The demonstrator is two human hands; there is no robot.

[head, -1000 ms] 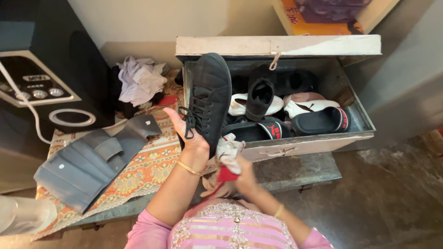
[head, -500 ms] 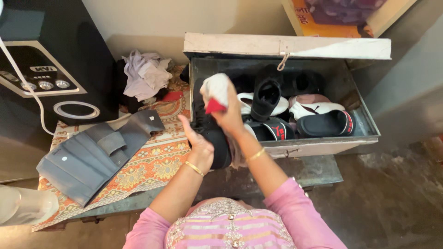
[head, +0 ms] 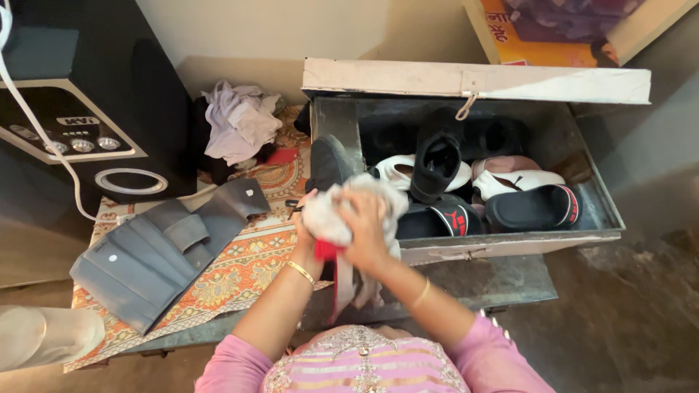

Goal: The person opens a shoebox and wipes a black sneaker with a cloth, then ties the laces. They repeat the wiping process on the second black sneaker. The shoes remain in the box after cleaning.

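Note:
My left hand (head: 304,231) holds a black lace-up shoe (head: 329,161) from underneath, its toe pointing up and away from me. My right hand (head: 364,229) presses a crumpled white and red cloth (head: 329,217) against the lower part of the shoe, hiding most of it. Both hands are in front of an open grey metal trunk (head: 510,244) that contains several shoes and slippers, among them a black slide with red trim (head: 535,207), white shoes (head: 518,179) and a black shoe standing upright (head: 435,164).
A patterned orange mat (head: 233,262) lies left of the trunk, with a folded grey cover (head: 156,251) and a heap of pale clothes (head: 239,131) on it. A black appliance (head: 80,124) stands at far left. The trunk's lid (head: 473,80) is raised.
My right hand has brought the cloth down from the toe to the lower part of the shoe. The shoe has sunk lower and is now mostly covered.

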